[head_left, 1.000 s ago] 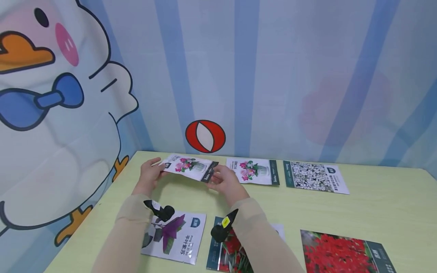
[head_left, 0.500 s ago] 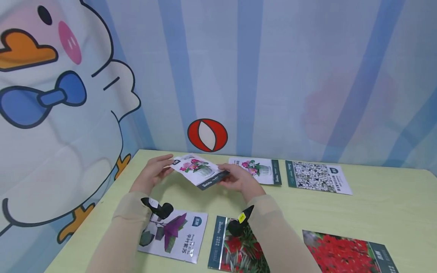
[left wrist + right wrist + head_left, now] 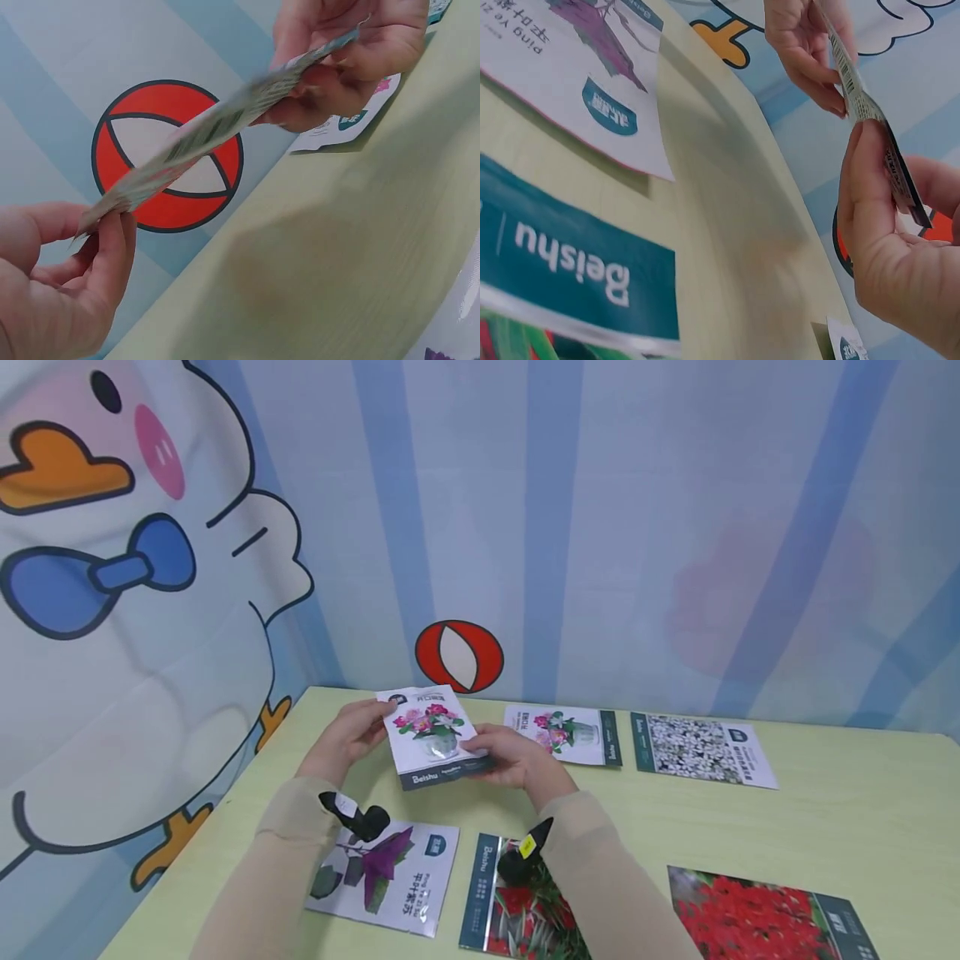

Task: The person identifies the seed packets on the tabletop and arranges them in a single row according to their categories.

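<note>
A white seed packet point(image 3: 427, 731) with pink flowers in a glass vase and a dark "Beishu" band is held up above the table between both hands. My left hand point(image 3: 347, 739) pinches its upper left edge. On the lower right edge, my right hand point(image 3: 517, 760) grips it with the thumb across the front. Edge-on in the left wrist view, the packet point(image 3: 217, 124) shows a barcode on its underside and a slight bend. In the right wrist view the right fingers point(image 3: 874, 180) press on its back.
A similar vase-flower packet point(image 3: 562, 735) and a white-flower packet point(image 3: 686, 749) lie along the table's back. Nearer are a purple-leaf packet point(image 3: 420, 877), a red-flower packet point(image 3: 480, 893) partly under the right forearm, and another red one point(image 3: 750, 910). A printed curtain point(image 3: 622, 527) stands behind.
The held packet has turned from lying sideways to nearly upright, its dark band swinging down toward me. Both hands keep hold of it; the right hand has shifted right.
</note>
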Available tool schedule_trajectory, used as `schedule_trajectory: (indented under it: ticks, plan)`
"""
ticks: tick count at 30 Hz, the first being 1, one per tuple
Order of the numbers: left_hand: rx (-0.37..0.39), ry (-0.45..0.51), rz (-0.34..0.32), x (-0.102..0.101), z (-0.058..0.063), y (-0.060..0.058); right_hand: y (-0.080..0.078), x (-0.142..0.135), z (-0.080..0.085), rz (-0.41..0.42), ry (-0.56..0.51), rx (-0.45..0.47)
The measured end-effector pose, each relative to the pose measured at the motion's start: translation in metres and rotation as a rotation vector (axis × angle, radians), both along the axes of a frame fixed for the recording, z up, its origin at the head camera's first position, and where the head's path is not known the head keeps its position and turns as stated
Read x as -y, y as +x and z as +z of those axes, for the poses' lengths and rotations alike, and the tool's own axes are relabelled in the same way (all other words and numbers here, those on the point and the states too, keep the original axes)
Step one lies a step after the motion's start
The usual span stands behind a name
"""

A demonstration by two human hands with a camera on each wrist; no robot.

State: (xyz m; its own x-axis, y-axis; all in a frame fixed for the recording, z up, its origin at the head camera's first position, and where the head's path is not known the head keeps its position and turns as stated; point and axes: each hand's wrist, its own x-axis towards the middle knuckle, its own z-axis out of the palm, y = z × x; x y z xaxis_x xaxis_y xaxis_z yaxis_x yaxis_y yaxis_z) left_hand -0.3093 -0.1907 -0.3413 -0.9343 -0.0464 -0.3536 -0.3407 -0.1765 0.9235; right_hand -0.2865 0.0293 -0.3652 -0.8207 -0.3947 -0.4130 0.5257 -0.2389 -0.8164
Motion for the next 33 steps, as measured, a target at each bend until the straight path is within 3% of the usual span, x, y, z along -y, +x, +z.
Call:
schedule_trajectory:
  ticks: [8, 14, 26, 33]
  plan:
    - [0.027, -0.123, -0.129, -0.003, 0.000, 0.004, 0.005, 0.012, 0.002, -0.021, -0.087, 0.010]
    - [0.057, -0.175, -0.203, 0.008, -0.004, 0.007, 0.009, 0.022, 0.001, -0.046, -0.111, 0.043]
    - [0.076, -0.250, -0.218, 0.034, -0.016, 0.011, 0.016, 0.050, -0.013, -0.110, 0.015, 0.019]
    - [0.065, -0.305, -0.212, 0.046, -0.022, 0.015, 0.024, 0.059, -0.015, -0.068, 0.153, -0.057]
